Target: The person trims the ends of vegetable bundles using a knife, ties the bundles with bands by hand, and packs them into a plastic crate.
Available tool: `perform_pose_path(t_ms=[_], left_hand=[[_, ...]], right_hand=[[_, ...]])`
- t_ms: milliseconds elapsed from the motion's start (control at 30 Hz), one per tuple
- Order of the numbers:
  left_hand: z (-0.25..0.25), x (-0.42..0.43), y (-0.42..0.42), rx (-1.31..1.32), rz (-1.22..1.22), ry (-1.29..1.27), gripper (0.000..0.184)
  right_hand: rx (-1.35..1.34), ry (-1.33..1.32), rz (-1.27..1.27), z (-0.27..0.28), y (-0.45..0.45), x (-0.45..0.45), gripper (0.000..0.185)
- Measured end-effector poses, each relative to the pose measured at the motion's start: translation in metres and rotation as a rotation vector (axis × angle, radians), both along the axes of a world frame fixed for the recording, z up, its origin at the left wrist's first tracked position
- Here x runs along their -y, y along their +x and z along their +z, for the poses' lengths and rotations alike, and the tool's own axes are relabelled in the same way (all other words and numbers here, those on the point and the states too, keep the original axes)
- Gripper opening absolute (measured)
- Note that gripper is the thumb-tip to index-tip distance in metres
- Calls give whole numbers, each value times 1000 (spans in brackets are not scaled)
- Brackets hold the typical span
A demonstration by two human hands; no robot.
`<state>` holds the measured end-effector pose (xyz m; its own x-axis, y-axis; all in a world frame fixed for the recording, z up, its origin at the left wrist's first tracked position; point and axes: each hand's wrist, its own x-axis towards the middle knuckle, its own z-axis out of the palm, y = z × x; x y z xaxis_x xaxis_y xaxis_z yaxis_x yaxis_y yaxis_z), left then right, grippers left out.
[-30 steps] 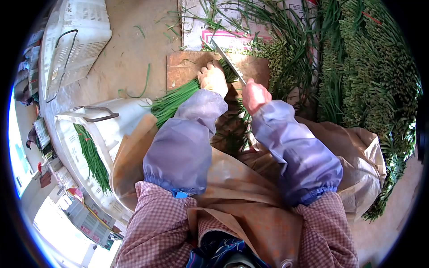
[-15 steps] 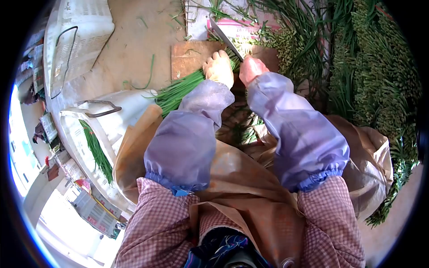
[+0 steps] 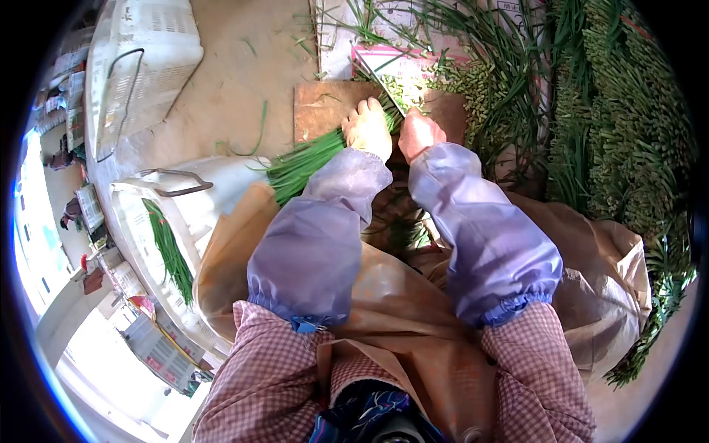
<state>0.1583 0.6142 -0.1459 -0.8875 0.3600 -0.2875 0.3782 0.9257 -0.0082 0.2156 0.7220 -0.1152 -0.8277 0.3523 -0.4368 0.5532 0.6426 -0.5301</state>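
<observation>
Holding the stalks (image 3: 304, 170) over the board (image 3: 316, 112), the left hand (image 3: 368, 131) bends its fingers round them. The stalks lie long and slanted, from near left up to far right. The right hand (image 3: 420, 135) grips the knife (image 3: 387, 94), its blade by their far end, pointing away and left.

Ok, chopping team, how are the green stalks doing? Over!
Left hand holding green stalks on board. Right hand gripping knife, blade by their ends. Loose trimmings beside blade; nothing plainly blocking.
</observation>
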Motion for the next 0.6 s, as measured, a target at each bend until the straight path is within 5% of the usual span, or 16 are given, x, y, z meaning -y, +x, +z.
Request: perform_pose_path(t_ms=[167,200,233,267,367,467,567,600], left_hand=[[67,8,-5,177,-68,59,115],[71,19,-12,286,-51,4,130],[65,35,-12,283,-36,-12,131],[69,42,-13,322,29,-63,125],[71,51,-10,323,51,-87,108],[77,46,-10,313,87,157,89],[134,28,-13,286,123,455,78],[149,26,-16,285,108,633,79]], right_hand=[[-39,-80,-44,-5,26,-17,21],[-94,-207,-211,-17,43,-20,24],[-128,-49,-244,-27,58,-25,24],[-300,-79,-320,-41,78,-34,24],[-43,-26,-470,-22,100,-64,34],[-3,176,-288,-3,111,-87,57],[-600,-258,-178,-12,103,-86,87],[-545,-359,-153,15,90,-78,97]])
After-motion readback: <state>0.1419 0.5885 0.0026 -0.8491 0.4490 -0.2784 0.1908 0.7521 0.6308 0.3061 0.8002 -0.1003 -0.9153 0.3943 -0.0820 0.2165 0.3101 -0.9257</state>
